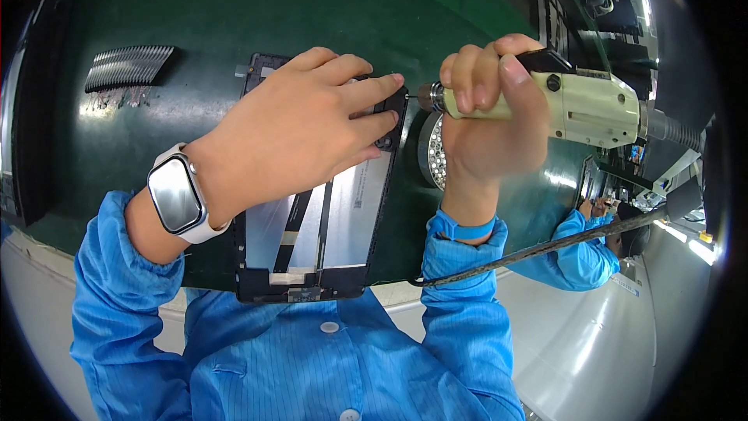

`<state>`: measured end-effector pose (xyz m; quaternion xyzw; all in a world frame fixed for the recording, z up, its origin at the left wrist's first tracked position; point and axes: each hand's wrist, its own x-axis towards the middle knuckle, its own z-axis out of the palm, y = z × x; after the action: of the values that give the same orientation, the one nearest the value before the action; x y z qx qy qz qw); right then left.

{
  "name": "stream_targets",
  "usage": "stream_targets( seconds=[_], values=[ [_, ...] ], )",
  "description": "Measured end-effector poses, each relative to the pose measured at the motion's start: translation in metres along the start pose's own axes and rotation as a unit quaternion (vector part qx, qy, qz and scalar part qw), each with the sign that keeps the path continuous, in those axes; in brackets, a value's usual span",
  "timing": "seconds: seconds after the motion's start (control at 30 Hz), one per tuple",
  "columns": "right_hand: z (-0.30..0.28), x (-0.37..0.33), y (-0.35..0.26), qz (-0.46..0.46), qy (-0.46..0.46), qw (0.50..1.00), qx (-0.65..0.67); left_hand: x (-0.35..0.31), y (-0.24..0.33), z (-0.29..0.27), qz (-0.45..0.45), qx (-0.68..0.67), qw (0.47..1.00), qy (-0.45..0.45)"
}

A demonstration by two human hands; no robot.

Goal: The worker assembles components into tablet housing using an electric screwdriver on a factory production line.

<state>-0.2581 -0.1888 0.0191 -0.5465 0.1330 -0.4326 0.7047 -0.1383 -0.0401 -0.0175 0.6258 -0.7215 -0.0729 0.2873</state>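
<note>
An opened tablet [354, 203] lies on the green bench in front of me, its silver inner panel, black frame and dark strips showing. My left hand [304, 121] rests across its upper part with fingers spread, covering much of that area. Two fingertips reach the right upper edge. My right hand [495, 105] is wrapped around a pale yellow electric screwdriver [596, 113] held nearly level. The thin bit points left and its tip is at the tablet's right upper edge; whether it sits in a screw is too small to tell.
A round metal dish [431, 152] with small round bits stands beside the tablet, partly behind my right wrist. Small dark parts with wires [128, 68] lie in a row at the left. A dark braided cord [538, 248] crosses my right sleeve. Another person's blue sleeve [584, 253] shows at the right.
</note>
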Motion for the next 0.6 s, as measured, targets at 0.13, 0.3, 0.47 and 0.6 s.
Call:
stream_targets(
  seconds=[0.13,0.3,0.47,0.6],
  values=[
    [0.000,0.002,0.002,0.015,-0.015,1.000,-0.002,0.000,-0.001,-0.001,0.002,0.007,1.000,-0.005],
    [0.006,0.003,0.002,0.024,-0.008,1.000,-0.013,0.002,-0.002,-0.002,0.003,0.006,1.000,-0.008],
    [0.006,0.009,0.000,0.020,0.008,0.999,-0.027,0.009,-0.006,-0.005,0.020,-0.003,1.000,0.001],
    [0.011,0.013,-0.003,0.014,0.015,1.000,-0.007,0.006,-0.006,-0.021,0.027,0.023,0.999,0.020]
  ],
)
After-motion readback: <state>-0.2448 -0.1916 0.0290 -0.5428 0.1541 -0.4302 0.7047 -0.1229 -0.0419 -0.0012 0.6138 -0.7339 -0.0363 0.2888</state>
